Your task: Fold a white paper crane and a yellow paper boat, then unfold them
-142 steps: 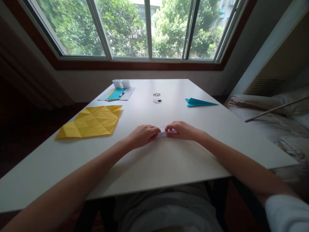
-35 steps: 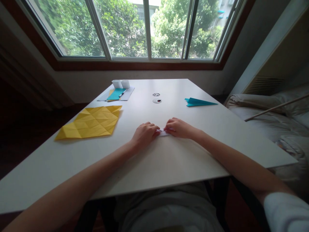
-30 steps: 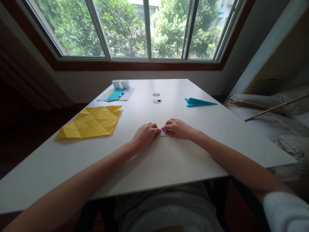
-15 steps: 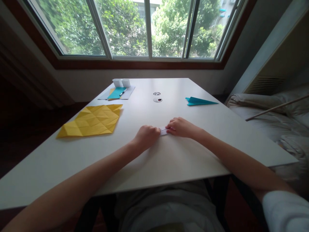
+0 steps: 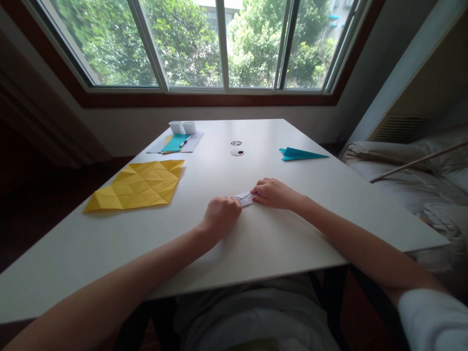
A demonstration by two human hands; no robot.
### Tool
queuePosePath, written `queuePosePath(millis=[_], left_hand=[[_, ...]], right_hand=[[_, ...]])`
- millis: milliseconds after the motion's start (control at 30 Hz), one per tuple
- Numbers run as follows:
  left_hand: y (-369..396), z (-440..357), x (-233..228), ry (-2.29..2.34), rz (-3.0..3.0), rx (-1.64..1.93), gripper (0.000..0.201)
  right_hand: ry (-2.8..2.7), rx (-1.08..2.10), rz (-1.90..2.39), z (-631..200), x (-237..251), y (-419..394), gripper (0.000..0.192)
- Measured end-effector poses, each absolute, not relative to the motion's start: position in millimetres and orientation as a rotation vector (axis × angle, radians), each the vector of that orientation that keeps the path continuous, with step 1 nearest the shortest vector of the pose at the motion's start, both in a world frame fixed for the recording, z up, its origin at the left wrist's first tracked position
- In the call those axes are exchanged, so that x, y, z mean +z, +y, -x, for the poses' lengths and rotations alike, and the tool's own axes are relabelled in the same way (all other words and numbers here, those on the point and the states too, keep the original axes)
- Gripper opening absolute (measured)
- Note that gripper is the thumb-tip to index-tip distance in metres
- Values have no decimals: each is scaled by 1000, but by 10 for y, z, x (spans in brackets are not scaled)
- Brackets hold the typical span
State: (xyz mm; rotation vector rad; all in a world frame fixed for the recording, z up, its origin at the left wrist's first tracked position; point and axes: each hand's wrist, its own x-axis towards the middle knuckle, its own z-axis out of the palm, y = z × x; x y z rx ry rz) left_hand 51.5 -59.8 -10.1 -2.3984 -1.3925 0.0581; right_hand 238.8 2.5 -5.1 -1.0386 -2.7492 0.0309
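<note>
A small piece of folded white paper (image 5: 245, 199) lies on the table between my two hands, and a crease or flap line shows across it. My left hand (image 5: 224, 212) is closed at its left end, thumb and fingers curled and pressed on the paper. On the right end, my right hand (image 5: 273, 193) pinches the paper, thumb nearest me and fingers bent over the top. Both palms hide the paper's outer ends.
Creased yellow paper (image 5: 139, 185) lies on the white table (image 5: 292, 243) at left. A folded teal paper shape (image 5: 302, 154) is at right. Two round discs (image 5: 237, 152) sit mid-table. Back left: paper sheets, a pen (image 5: 185, 141) and two white cups (image 5: 183, 127).
My left hand has moved slightly towards me, so more of the folded white paper shows between the hands. My right hand has stayed nearly in place.
</note>
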Motion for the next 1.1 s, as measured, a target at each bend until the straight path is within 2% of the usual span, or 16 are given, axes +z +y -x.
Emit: queuePosePath(millis=[333,467,700,900,1100], left_hand=[[-572,-383,56,-1344,2541,-32,29],[-511,-308,106,-1333,2657,-74,32],[-355,-105,133,-1018,3069,-195,20],[-253,-6,111,-972,3271,-212,32],[-231,-45,68,-1084,3182,-308,38]], right_hand=[[-2675,-150,824,-2337,-100,20,15],[-2695,-52,809,-2324,-122,7,14],[-2712,181,847,-2349,-45,-37,19],[-2797,186,870,-2410,19,-64,27],[-2843,316,856,-2479,39,-43,41]])
